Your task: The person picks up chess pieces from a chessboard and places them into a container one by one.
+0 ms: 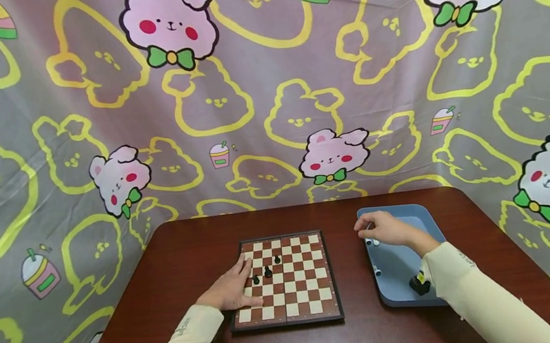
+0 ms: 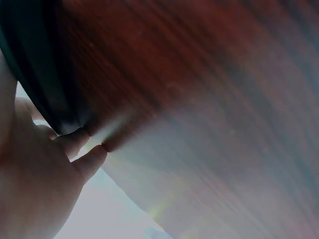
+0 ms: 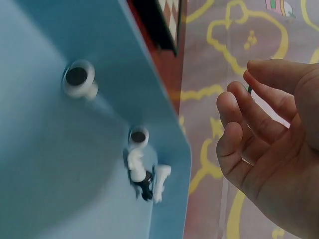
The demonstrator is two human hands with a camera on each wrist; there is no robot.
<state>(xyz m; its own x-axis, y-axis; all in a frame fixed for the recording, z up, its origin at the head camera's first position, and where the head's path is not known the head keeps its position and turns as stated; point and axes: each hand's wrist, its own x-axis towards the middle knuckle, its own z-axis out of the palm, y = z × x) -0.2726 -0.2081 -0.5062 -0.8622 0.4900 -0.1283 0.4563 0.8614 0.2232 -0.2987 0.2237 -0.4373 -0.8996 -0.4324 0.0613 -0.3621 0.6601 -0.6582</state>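
1. The chessboard (image 1: 308,293) lies on the tabletop (image 1: 186,254), somewhat nearer to its left edge than to its right; three black pieces (image 1: 267,272) stand on the board's left half.
2. These pieces could topple, it seems, if the left hand (image 1: 230,289) pushes the board or brushes them.
3. This hand is spread, touching the board's left side.
4. The right hand (image 1: 389,230) is bent above the tray (image 1: 396,266), near the tabletop's right edge, thumb and forefinger close together; whether they pinch something, one cannot tell.
5. White pieces (image 3: 162,177) lie inside the tray.
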